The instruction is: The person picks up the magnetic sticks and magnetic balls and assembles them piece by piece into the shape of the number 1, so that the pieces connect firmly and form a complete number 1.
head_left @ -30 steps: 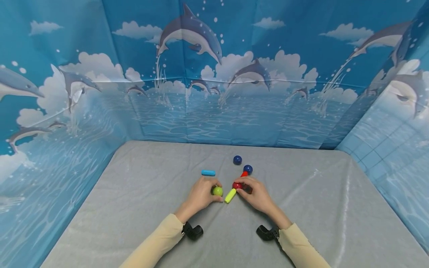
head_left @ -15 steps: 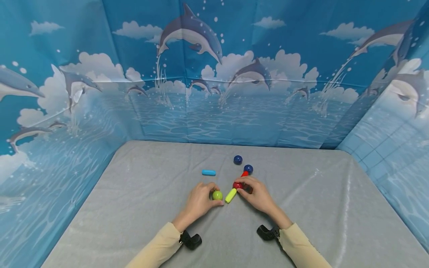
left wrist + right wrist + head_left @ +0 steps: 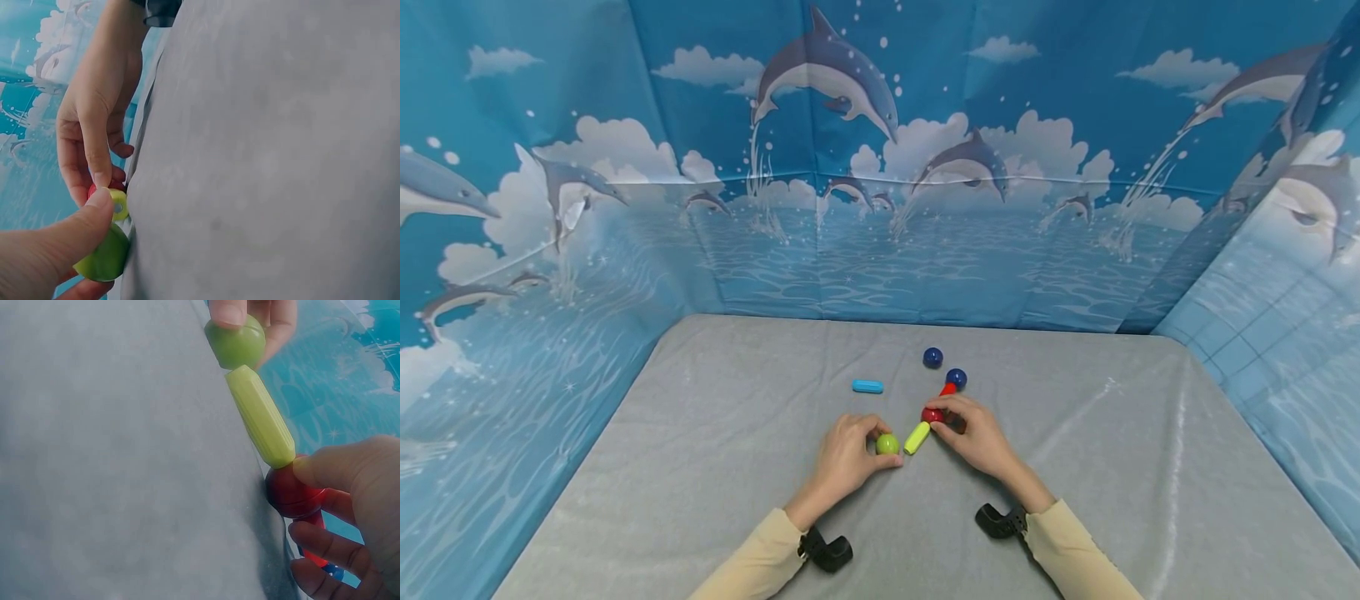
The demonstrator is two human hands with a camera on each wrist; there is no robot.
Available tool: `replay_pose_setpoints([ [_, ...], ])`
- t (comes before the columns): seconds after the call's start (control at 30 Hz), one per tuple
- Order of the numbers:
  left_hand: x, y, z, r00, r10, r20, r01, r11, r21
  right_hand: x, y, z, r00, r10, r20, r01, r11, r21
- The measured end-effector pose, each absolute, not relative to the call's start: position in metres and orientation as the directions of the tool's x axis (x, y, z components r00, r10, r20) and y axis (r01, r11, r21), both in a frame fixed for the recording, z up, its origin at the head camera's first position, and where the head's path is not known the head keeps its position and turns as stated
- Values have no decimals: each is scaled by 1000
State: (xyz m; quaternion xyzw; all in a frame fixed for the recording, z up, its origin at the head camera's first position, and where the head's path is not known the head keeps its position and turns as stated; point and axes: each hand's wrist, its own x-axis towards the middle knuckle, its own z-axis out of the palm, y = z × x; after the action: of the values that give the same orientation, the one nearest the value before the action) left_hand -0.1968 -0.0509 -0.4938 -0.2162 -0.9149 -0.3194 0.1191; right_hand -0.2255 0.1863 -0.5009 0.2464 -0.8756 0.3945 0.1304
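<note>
My left hand [image 3: 846,457] pinches a green ball [image 3: 887,444] between thumb and fingers, low over the grey cloth. Just right of that ball lies a yellow-green rod [image 3: 917,438], whose hollow near end [image 3: 118,206] shows in the left wrist view. The rod's far end meets a red ball [image 3: 290,492], which my right hand [image 3: 977,435] grips with thumb and fingertips. Beyond it a red rod [image 3: 948,389], partly hidden by the fingers, leads to a dark blue ball [image 3: 957,378]. In the right wrist view the green ball [image 3: 237,342] sits close to the rod's free end; contact is unclear.
A light blue rod [image 3: 867,387] lies beyond my left hand. Another dark blue ball [image 3: 932,357] rests farther back. Grey cloth [image 3: 737,400] covers the table, with a dolphin-print curtain [image 3: 880,250] behind and along both sides.
My left hand has drawn the green ball slightly back toward me, closer to level with the yellow-green rod's near end. My right hand has stayed almost still on the red ball.
</note>
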Motion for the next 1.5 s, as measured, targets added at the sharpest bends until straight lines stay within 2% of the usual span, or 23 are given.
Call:
replay_pose_setpoints([
  [0.33, -186, -46, -496, -899, 289, 328, 434, 679, 592, -224, 186, -501, -825, -325, 462, -562, 553, -615],
  [0.9, -179, -42, -504, -908, 256, 332, 414, 666, 620, -225, 186, -502, -811, -337, 478, -582, 546, -603],
  [1.5, -178, -38, -507, -918, 219, 331, 390, 648, 654, -224, 186, -500, -822, -336, 460, -568, 543, -618],
])
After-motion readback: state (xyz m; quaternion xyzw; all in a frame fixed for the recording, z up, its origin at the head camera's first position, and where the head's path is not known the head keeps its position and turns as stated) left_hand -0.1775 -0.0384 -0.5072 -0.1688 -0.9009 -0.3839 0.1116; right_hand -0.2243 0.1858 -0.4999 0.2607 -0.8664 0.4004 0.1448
